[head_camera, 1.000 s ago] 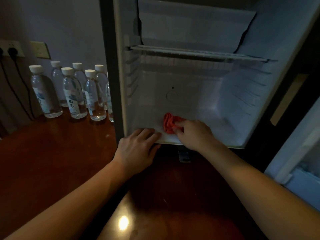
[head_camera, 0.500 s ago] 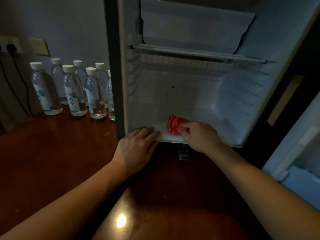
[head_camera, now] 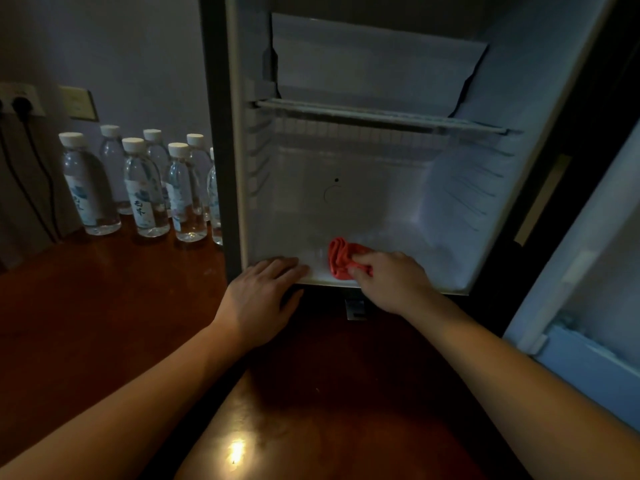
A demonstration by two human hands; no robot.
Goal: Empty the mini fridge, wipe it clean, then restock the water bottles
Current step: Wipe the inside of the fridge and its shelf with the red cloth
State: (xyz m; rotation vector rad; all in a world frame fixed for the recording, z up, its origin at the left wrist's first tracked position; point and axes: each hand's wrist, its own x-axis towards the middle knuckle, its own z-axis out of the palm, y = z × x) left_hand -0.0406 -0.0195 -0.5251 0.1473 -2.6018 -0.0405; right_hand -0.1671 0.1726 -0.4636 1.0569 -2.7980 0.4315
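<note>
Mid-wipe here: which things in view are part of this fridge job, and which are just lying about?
Part of the job:
mini fridge
red cloth, gripped by the right hand
water bottles on the wooden surface
left hand, flat on the fridge's front edge

Just there:
wall socket with plugs
wall switch plate

Seven water bottles [head_camera: 147, 192], one red cloth [head_camera: 341, 258], one fridge [head_camera: 450, 209], two hands.
</note>
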